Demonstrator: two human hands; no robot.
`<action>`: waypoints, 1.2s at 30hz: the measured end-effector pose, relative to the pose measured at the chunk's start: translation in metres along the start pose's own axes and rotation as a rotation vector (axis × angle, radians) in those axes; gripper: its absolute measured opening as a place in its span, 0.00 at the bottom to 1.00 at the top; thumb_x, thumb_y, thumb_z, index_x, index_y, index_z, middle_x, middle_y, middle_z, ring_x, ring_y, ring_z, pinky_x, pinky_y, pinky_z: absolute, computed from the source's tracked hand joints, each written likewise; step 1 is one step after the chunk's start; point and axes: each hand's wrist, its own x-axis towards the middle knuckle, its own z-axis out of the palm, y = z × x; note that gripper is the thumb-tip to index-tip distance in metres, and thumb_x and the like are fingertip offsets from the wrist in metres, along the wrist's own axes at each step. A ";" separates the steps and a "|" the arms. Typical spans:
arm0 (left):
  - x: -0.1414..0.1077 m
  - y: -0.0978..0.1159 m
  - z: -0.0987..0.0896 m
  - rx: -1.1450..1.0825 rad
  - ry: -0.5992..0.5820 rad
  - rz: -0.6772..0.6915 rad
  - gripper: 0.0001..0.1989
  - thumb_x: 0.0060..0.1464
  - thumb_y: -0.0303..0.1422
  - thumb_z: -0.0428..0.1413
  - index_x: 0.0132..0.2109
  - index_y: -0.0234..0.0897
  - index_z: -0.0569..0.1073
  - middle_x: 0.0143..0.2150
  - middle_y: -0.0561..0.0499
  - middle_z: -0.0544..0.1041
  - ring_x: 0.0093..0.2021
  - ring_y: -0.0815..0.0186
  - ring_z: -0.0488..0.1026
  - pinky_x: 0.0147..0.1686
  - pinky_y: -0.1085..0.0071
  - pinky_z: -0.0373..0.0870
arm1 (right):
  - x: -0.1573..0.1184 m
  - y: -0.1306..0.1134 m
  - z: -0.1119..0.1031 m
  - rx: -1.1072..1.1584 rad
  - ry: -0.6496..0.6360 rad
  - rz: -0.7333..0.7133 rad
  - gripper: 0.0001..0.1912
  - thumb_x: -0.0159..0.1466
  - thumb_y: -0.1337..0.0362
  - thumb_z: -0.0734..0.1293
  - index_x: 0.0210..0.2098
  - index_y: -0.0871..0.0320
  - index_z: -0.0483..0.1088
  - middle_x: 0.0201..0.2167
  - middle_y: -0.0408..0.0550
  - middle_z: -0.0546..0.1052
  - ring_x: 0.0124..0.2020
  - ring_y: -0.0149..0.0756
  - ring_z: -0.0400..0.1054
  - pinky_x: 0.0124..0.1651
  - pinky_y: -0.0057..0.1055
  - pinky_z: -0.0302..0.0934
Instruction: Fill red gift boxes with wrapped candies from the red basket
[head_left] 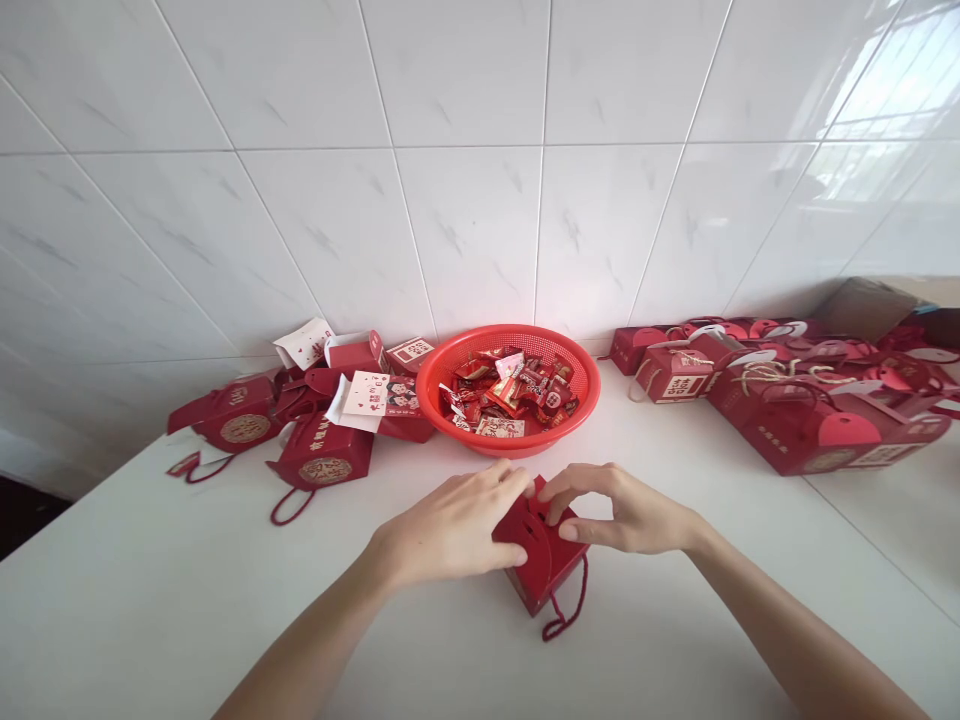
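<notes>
A small dark red box (536, 565) sits on the white table in front of me, its curved top flaps folded over. A dark red cord (576, 600) hangs from its right side onto the table. My left hand (465, 520) rests on the box's left side, thumb on the top and fingers at the far edge. On the right side, my right hand (619, 510) has its curved fingers and thumb on the top flaps. Both hands hold the same box between them. The fingertips at the far edge are partly hidden.
Behind the box stands a red plastic basket (510, 448) of wrapped candies. Several red boxes (322, 450) lie at the left, some with cords. More red boxes (787, 420) are grouped at the right. A white tiled wall (472, 220) rises behind the table (225, 600).
</notes>
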 end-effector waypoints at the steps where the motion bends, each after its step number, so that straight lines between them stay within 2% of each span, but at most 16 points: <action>1: 0.000 -0.001 0.001 0.007 0.018 0.006 0.20 0.54 0.40 0.61 0.53 0.42 0.71 0.53 0.46 0.71 0.49 0.54 0.73 0.44 0.64 0.69 | 0.000 0.001 0.001 -0.011 -0.003 -0.006 0.15 0.67 0.53 0.68 0.47 0.56 0.74 0.40 0.50 0.82 0.41 0.38 0.74 0.48 0.36 0.67; 3: 0.002 -0.004 0.002 0.002 0.010 0.057 0.21 0.54 0.41 0.61 0.54 0.45 0.72 0.61 0.45 0.67 0.55 0.52 0.71 0.51 0.62 0.69 | -0.001 0.002 0.001 0.011 0.008 -0.011 0.14 0.66 0.53 0.69 0.43 0.56 0.76 0.40 0.51 0.81 0.41 0.38 0.74 0.47 0.36 0.67; 6: 0.011 -0.011 0.004 -0.057 -0.092 0.140 0.25 0.55 0.43 0.62 0.59 0.49 0.72 0.72 0.46 0.57 0.69 0.47 0.59 0.62 0.56 0.62 | -0.003 0.003 0.000 0.117 0.073 0.033 0.15 0.66 0.51 0.69 0.38 0.57 0.76 0.35 0.49 0.81 0.36 0.36 0.73 0.44 0.34 0.67; 9: 0.021 -0.017 0.006 -0.105 -0.150 0.168 0.29 0.52 0.48 0.64 0.60 0.50 0.71 0.74 0.47 0.54 0.72 0.46 0.52 0.65 0.55 0.59 | -0.007 0.007 -0.002 0.123 0.136 0.116 0.19 0.65 0.48 0.69 0.30 0.57 0.73 0.28 0.46 0.77 0.30 0.33 0.69 0.39 0.32 0.66; 11: 0.027 -0.018 0.009 -0.132 -0.149 0.177 0.27 0.52 0.49 0.64 0.57 0.48 0.72 0.71 0.47 0.59 0.69 0.47 0.59 0.61 0.59 0.63 | -0.012 0.011 -0.004 0.090 0.136 0.180 0.22 0.64 0.45 0.69 0.27 0.57 0.71 0.26 0.45 0.75 0.29 0.33 0.67 0.38 0.32 0.65; 13: 0.030 -0.017 0.011 -0.157 -0.122 0.163 0.22 0.54 0.47 0.62 0.53 0.46 0.73 0.64 0.47 0.67 0.61 0.52 0.68 0.56 0.63 0.67 | -0.018 0.016 -0.006 0.063 0.126 0.243 0.23 0.62 0.44 0.69 0.25 0.57 0.71 0.25 0.44 0.75 0.29 0.33 0.67 0.37 0.32 0.64; 15: 0.032 -0.015 0.012 -0.167 -0.079 0.131 0.18 0.56 0.46 0.60 0.51 0.44 0.72 0.55 0.48 0.71 0.54 0.55 0.72 0.51 0.65 0.68 | -0.024 0.020 -0.006 0.046 0.098 0.302 0.23 0.61 0.43 0.71 0.26 0.57 0.72 0.26 0.45 0.76 0.30 0.34 0.68 0.38 0.32 0.64; 20: 0.030 -0.014 0.015 -0.133 0.011 0.027 0.16 0.58 0.47 0.58 0.48 0.44 0.71 0.48 0.50 0.72 0.47 0.57 0.73 0.46 0.66 0.67 | -0.032 0.030 0.003 0.063 -0.073 0.381 0.19 0.57 0.46 0.74 0.28 0.57 0.77 0.31 0.47 0.81 0.33 0.38 0.71 0.42 0.35 0.65; 23: 0.028 -0.014 0.018 -0.118 0.070 -0.015 0.15 0.59 0.46 0.57 0.47 0.43 0.70 0.48 0.50 0.72 0.47 0.57 0.73 0.45 0.66 0.67 | -0.030 0.033 0.009 0.174 -0.117 0.378 0.17 0.59 0.50 0.73 0.27 0.58 0.76 0.29 0.47 0.80 0.31 0.35 0.69 0.40 0.34 0.64; 27: 0.027 -0.012 0.023 -0.155 0.155 -0.028 0.15 0.59 0.46 0.58 0.47 0.43 0.71 0.48 0.51 0.73 0.46 0.58 0.74 0.45 0.66 0.68 | -0.026 0.029 0.007 0.520 -0.054 0.364 0.16 0.60 0.54 0.73 0.26 0.59 0.72 0.27 0.47 0.79 0.30 0.34 0.70 0.38 0.32 0.64; 30: 0.028 -0.008 0.027 -0.161 0.224 -0.063 0.15 0.57 0.44 0.60 0.46 0.41 0.73 0.46 0.49 0.72 0.44 0.57 0.75 0.44 0.64 0.69 | -0.020 0.021 0.001 0.765 0.059 0.285 0.16 0.60 0.54 0.74 0.26 0.59 0.71 0.26 0.48 0.79 0.29 0.34 0.72 0.37 0.32 0.64; 33: 0.029 -0.004 0.029 -0.261 0.323 0.001 0.11 0.57 0.39 0.60 0.44 0.39 0.76 0.47 0.47 0.72 0.42 0.58 0.74 0.44 0.62 0.71 | -0.013 0.010 -0.005 0.821 0.150 0.175 0.13 0.61 0.56 0.74 0.29 0.59 0.73 0.26 0.46 0.79 0.29 0.33 0.72 0.38 0.32 0.64; 36: 0.027 -0.003 0.025 -0.584 0.397 0.168 0.11 0.58 0.35 0.59 0.47 0.39 0.75 0.52 0.45 0.72 0.43 0.61 0.74 0.45 0.63 0.73 | -0.006 -0.001 -0.011 0.774 0.189 0.151 0.11 0.60 0.57 0.75 0.35 0.58 0.75 0.28 0.46 0.79 0.31 0.35 0.72 0.41 0.35 0.64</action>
